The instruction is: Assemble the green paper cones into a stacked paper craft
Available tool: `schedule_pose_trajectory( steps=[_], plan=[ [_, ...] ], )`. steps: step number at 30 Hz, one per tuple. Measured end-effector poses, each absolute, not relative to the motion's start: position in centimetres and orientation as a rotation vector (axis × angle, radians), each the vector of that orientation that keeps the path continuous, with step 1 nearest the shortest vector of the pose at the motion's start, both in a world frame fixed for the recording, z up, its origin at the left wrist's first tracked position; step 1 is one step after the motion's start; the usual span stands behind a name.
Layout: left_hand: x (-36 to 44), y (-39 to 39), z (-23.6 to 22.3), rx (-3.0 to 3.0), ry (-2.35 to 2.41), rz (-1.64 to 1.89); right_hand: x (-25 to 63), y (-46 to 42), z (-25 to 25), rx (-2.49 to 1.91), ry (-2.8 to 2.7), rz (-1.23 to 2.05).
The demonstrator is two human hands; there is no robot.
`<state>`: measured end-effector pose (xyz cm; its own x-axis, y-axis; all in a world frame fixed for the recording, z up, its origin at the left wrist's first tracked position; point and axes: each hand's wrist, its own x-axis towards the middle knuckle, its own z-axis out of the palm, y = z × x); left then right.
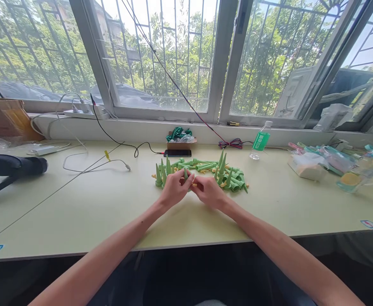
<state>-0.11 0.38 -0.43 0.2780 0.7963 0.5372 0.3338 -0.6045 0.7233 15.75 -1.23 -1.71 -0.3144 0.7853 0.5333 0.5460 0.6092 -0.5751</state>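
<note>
Here we are: our left hand pinches a green cone in from the surface's near edge; our right hand grips, apparently, a yellow piece; we'd best align both.

Bright daylight enters barred, grey-framed windows behind a pale table.

Bottle right of black phone

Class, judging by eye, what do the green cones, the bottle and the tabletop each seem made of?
Green cones: probably plastic, fairly matte, evenly colored and alike in shape. Bottle: likely clear, glossy plastic, see-through below its label. Tabletop: perhaps laminate, its pale surface smooth with a soft sheen.
</note>
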Motion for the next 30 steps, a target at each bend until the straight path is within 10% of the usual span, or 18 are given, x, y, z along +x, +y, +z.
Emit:
schedule_pose_trajectory(
  steps=[30],
  plan=[
    [-0.18, 0.30, -0.30, 2.077, 1.036, 1.249, 15.82, -1.35, -1.50, -1.037, -2.042, 0.384]
  ],
)
